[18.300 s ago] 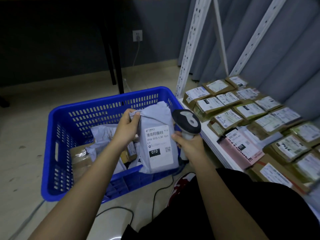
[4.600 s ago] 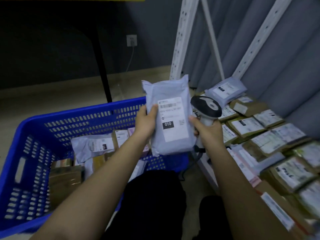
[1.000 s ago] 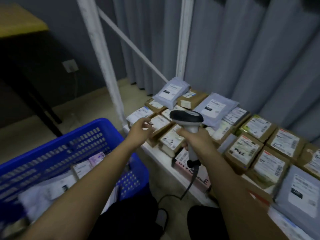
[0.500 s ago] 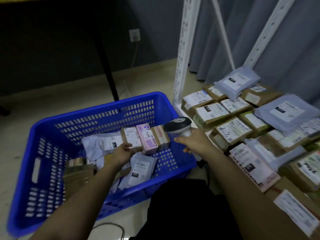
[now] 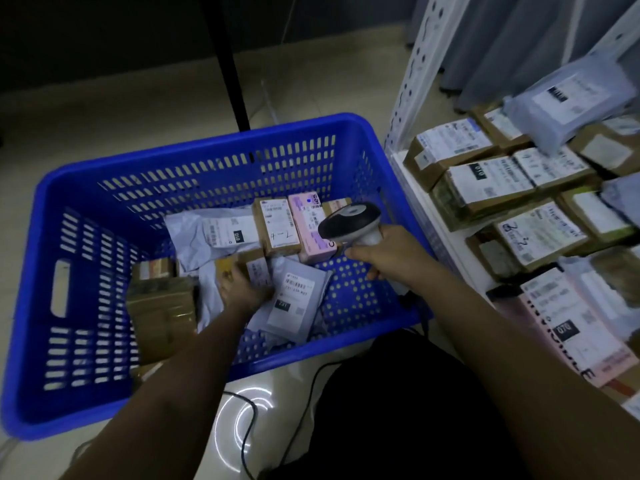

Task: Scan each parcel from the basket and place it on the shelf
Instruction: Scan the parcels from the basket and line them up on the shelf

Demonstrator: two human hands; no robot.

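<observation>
The left hand (image 5: 239, 289) reaches down into the blue basket (image 5: 207, 157), fingers on a small brown box (image 5: 258, 268) near the basket's middle; blur hides whether they have closed. The right hand (image 5: 384, 258) grips the scanner (image 5: 349, 223) over the basket's right side, head aimed left. The box's long axis runs roughly toward the far wall. Many labelled parcels already cover the shelf (image 5: 415, 188); by my count about eight remain in the basket.
</observation>
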